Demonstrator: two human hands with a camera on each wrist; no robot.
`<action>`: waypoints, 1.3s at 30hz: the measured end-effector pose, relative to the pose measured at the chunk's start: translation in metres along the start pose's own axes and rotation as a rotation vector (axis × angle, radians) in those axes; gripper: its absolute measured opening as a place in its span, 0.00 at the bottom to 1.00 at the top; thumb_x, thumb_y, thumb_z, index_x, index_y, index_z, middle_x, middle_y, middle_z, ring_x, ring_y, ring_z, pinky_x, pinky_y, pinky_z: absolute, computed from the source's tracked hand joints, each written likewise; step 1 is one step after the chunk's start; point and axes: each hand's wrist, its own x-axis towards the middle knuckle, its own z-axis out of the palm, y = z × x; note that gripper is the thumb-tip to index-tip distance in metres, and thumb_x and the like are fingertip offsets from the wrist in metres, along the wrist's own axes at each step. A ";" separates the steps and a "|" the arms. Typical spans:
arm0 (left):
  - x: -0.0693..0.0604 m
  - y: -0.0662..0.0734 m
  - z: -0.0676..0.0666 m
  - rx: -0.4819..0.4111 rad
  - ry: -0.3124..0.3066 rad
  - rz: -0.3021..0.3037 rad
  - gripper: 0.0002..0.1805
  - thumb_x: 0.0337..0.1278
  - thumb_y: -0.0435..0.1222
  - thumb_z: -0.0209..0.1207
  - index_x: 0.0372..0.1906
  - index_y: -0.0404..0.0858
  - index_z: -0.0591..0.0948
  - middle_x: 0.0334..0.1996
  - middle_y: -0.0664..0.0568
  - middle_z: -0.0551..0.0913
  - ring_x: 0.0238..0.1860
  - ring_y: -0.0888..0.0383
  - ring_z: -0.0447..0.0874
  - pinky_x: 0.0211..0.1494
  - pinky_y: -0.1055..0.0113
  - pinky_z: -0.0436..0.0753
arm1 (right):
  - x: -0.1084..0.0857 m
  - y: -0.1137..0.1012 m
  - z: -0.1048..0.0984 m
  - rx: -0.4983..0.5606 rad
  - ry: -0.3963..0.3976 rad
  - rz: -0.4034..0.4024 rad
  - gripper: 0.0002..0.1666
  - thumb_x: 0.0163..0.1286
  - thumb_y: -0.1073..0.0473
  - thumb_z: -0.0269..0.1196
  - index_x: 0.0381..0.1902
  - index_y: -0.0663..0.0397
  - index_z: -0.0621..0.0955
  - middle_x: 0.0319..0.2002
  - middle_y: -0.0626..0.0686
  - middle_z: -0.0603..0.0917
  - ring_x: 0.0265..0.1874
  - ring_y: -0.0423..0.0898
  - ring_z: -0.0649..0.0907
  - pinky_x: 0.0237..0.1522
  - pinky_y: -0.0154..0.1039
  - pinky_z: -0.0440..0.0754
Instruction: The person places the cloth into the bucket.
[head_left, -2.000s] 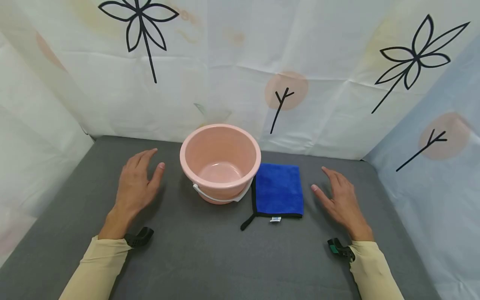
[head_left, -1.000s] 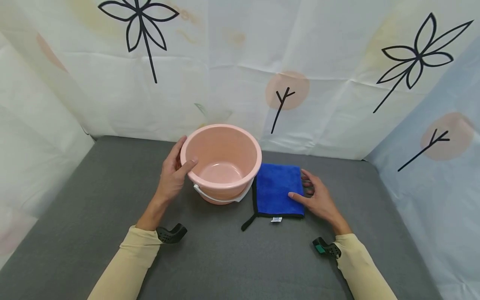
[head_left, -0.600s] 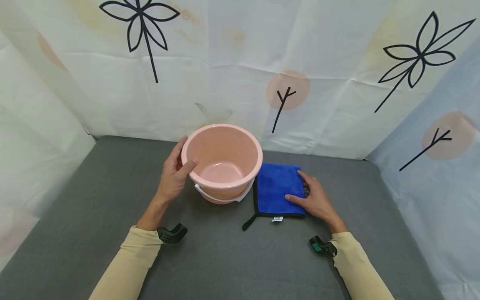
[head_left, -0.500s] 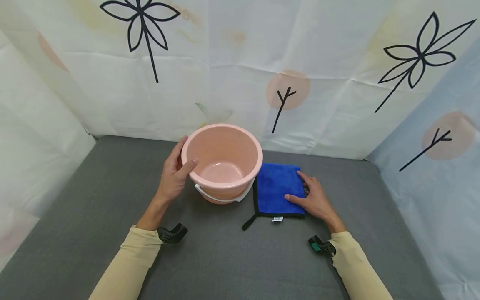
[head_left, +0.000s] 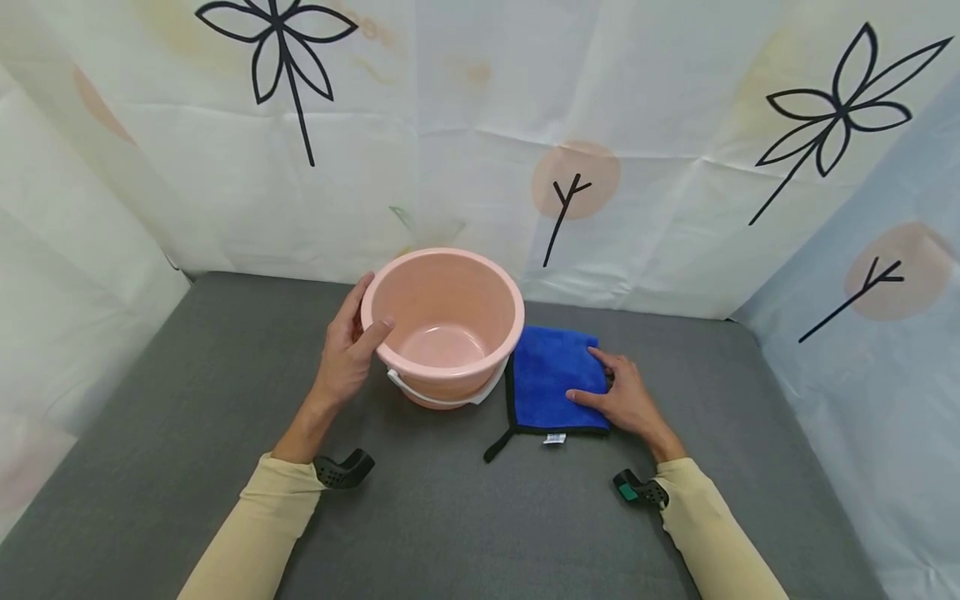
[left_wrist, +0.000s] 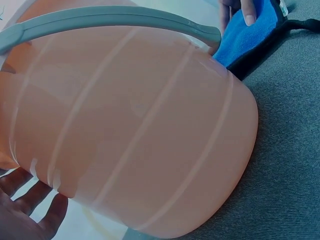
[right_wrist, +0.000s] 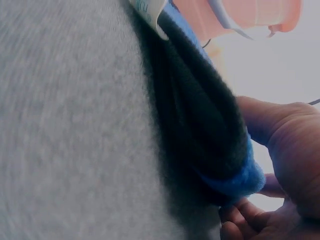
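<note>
Near the frame's centre, gripping the pink bucket (head_left: 442, 368) by its rim with left hand (head_left: 345, 354); right of centre, pinching the blue cloth (head_left: 551, 373) with right hand (head_left: 627, 402).

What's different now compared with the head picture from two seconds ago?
The left hand moved right and took hold of the pink bucket at its left side, thumb over the rim. The right hand moved left and now pinches the right edge of the black-edged blue cloth, thumb on top. Bucket and cloth stayed essentially in place; the white handle still hangs at the front.
</note>
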 end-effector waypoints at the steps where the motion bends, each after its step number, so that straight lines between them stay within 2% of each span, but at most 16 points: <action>1: 0.000 0.000 0.000 0.001 0.002 0.000 0.38 0.70 0.26 0.54 0.80 0.30 0.53 0.77 0.37 0.58 0.72 0.40 0.63 0.57 0.76 0.78 | 0.000 -0.001 0.000 0.010 0.005 -0.009 0.50 0.62 0.50 0.74 0.73 0.70 0.67 0.62 0.74 0.72 0.57 0.67 0.74 0.57 0.65 0.73; 4: 0.000 0.001 0.000 0.001 0.005 0.002 0.38 0.70 0.26 0.54 0.80 0.31 0.54 0.76 0.38 0.58 0.72 0.41 0.64 0.57 0.75 0.78 | 0.000 -0.002 0.001 0.074 0.036 -0.028 0.43 0.63 0.56 0.74 0.70 0.71 0.71 0.58 0.73 0.77 0.53 0.65 0.79 0.54 0.60 0.78; 7: 0.000 0.001 0.000 0.003 0.005 0.008 0.38 0.70 0.26 0.54 0.80 0.32 0.54 0.77 0.38 0.58 0.73 0.42 0.63 0.58 0.75 0.77 | -0.001 -0.001 0.003 0.124 0.098 -0.026 0.37 0.63 0.62 0.74 0.66 0.69 0.75 0.51 0.69 0.81 0.46 0.60 0.82 0.48 0.49 0.82; 11: 0.000 0.000 0.000 -0.013 0.004 0.010 0.38 0.70 0.26 0.54 0.80 0.32 0.54 0.77 0.38 0.58 0.72 0.41 0.64 0.57 0.74 0.78 | -0.002 0.000 0.007 0.113 0.193 -0.046 0.30 0.60 0.65 0.75 0.60 0.68 0.81 0.44 0.64 0.84 0.40 0.53 0.82 0.41 0.35 0.79; 16: 0.000 0.000 0.000 -0.027 0.004 0.012 0.38 0.70 0.26 0.54 0.80 0.32 0.53 0.76 0.37 0.58 0.71 0.40 0.65 0.55 0.74 0.80 | -0.002 -0.003 0.010 0.120 0.298 -0.113 0.24 0.58 0.66 0.76 0.53 0.66 0.86 0.42 0.62 0.87 0.38 0.50 0.82 0.40 0.28 0.76; 23: 0.000 0.000 0.000 -0.008 0.007 0.015 0.38 0.70 0.26 0.54 0.80 0.31 0.53 0.77 0.38 0.58 0.73 0.41 0.63 0.58 0.75 0.77 | -0.020 -0.063 -0.011 0.222 0.416 -0.236 0.16 0.58 0.77 0.71 0.45 0.76 0.85 0.34 0.66 0.84 0.33 0.45 0.76 0.38 0.32 0.74; 28: -0.001 -0.001 0.000 0.006 0.005 0.020 0.38 0.71 0.27 0.54 0.80 0.32 0.53 0.77 0.39 0.58 0.73 0.42 0.63 0.59 0.75 0.76 | -0.015 -0.062 -0.023 0.284 0.469 -0.307 0.17 0.57 0.80 0.70 0.47 0.75 0.85 0.39 0.67 0.85 0.38 0.36 0.78 0.42 0.26 0.75; 32: -0.001 -0.002 0.000 0.003 0.008 0.019 0.38 0.70 0.27 0.54 0.80 0.32 0.54 0.77 0.39 0.58 0.74 0.43 0.62 0.60 0.75 0.75 | -0.010 -0.061 -0.040 0.304 0.500 -0.323 0.19 0.58 0.77 0.71 0.49 0.69 0.86 0.43 0.57 0.86 0.42 0.34 0.81 0.46 0.26 0.77; 36: -0.001 -0.002 0.000 0.008 0.014 0.020 0.37 0.70 0.27 0.55 0.80 0.31 0.54 0.77 0.39 0.58 0.74 0.43 0.62 0.60 0.76 0.75 | -0.008 -0.078 -0.065 0.300 0.530 -0.336 0.19 0.61 0.74 0.72 0.51 0.66 0.86 0.45 0.50 0.87 0.46 0.37 0.83 0.50 0.28 0.78; 39: -0.001 -0.002 0.000 0.010 0.013 0.018 0.37 0.70 0.27 0.55 0.80 0.31 0.54 0.77 0.39 0.58 0.74 0.42 0.62 0.60 0.76 0.75 | -0.005 -0.096 -0.086 0.320 0.571 -0.352 0.18 0.62 0.72 0.71 0.51 0.65 0.87 0.46 0.52 0.87 0.46 0.40 0.83 0.51 0.30 0.79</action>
